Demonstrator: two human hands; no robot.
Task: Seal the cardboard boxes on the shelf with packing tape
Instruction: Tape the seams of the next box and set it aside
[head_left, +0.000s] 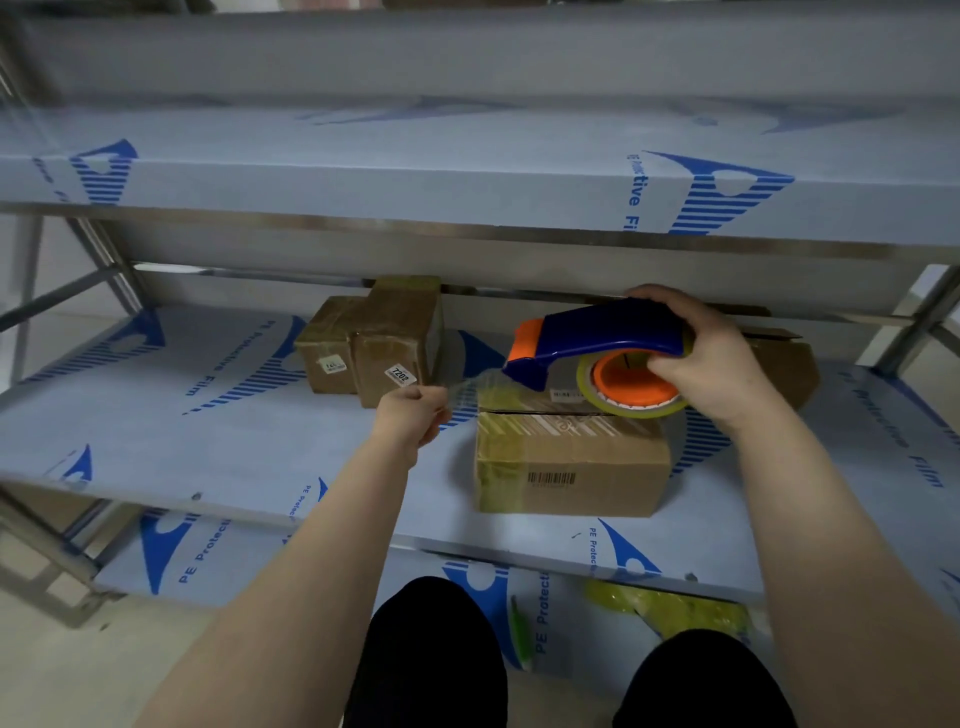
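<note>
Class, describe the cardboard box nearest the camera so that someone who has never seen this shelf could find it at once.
Find the middle shelf wrapped in blue-printed film. Near its front edge, a box sits under the blue-and-orange tape dispenser. Unlike the other boxes further back, it stands alone, with a barcode on its front face.

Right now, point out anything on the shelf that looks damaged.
The front box has wrinkled, yellowed tape on its left end and a gap along its top seam. Behind the right hand, another box looks crumpled, flaps open.
</note>
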